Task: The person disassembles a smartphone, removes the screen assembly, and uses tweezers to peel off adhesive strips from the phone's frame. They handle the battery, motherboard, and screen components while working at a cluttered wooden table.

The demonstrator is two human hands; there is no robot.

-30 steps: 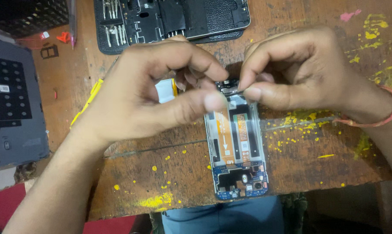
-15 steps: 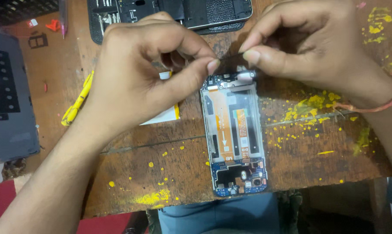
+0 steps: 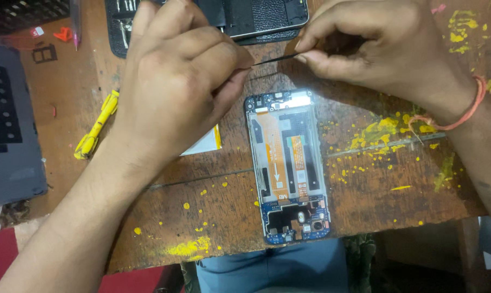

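- Both hands are raised above the worn wooden table [image 3: 364, 184]; left hand [image 3: 175, 81] and right hand [image 3: 375, 49] each pinch one end of a thin black strip [image 3: 275, 58], keeping it taut.
- The opened phone frame with orange flex cables [image 3: 289, 168] lies flat just below, freeing both hands.
- A yellow pen-shaped tool [image 3: 96, 127] rests at the left.

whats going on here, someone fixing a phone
A person holds a thin dark strip stretched between the left hand and right hand, pinched in the fingers of both, above an opened phone. The phone lies flat on a paint-spattered wooden table, back off, inner parts showing. A yellow tool and a black tool case lie nearby.
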